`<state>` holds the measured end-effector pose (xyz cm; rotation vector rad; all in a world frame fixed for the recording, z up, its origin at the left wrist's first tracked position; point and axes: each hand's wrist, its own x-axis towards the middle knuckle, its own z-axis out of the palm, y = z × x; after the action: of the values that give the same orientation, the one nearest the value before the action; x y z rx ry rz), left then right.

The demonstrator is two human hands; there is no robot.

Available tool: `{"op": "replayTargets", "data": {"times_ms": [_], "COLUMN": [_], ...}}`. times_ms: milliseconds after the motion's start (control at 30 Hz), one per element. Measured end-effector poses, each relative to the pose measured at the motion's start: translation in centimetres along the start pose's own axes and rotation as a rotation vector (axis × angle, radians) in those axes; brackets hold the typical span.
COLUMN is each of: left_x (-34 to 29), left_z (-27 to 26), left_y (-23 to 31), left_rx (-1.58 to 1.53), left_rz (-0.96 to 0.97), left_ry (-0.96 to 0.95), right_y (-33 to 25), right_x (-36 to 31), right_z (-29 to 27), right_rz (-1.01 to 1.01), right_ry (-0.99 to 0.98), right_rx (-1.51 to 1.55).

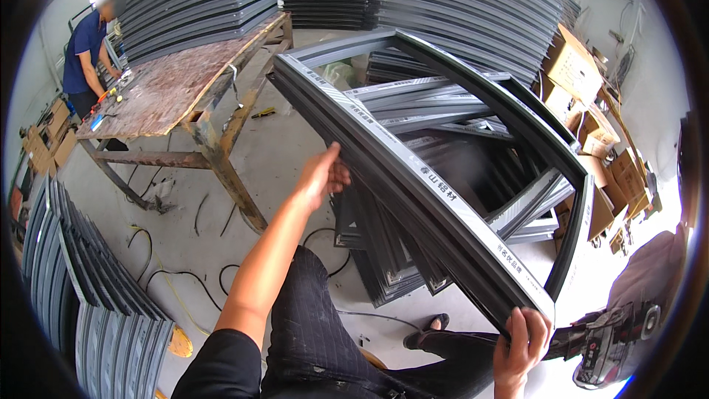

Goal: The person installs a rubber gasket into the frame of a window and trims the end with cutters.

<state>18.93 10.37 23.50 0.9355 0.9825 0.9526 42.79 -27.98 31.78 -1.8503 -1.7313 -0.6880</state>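
A dark grey metal window frame with pale printed film along its face lies tilted on top of a stack of similar frames in front of me. My right hand grips its near right corner, fingers over the top face. Against the long left side rests my left hand, its fingers loosely bent and apart, not wrapped round the frame. More frames lie crosswise beneath and show through the opening.
A worn wooden table on rusty legs stands at the far left, with a person beside it. Tall stacks of frames line the back. Cardboard boxes are piled right. More frames lean at lower left; cables cross the floor.
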Motion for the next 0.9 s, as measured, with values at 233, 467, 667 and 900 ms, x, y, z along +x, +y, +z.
{"op": "replayTargets", "data": {"times_ms": [233,467,667,900], "left_x": [-1.4,-4.5,-4.0,-4.7], "left_z": [1.4,3.4,3.3,4.0], "left_y": [-2.6,-1.2,-2.3,-3.5], "left_rx": [-0.023,-0.004,-0.014,0.004], "left_rz": [0.087,-0.035,0.017,-0.033], "left_ry": [-0.076,-0.119,-0.104,-0.249], "right_y": [4.7,7.0,8.2,9.4], "right_x": [-9.5,-9.1,-9.7,-10.5], "right_z": [-4.1,-7.5,-5.2,-4.8], "right_rz": [0.632,0.595,0.564,0.421], "right_ry": [-0.127,0.121,0.101,0.090], "right_rx": [0.566,0.340,0.308,0.321]}}
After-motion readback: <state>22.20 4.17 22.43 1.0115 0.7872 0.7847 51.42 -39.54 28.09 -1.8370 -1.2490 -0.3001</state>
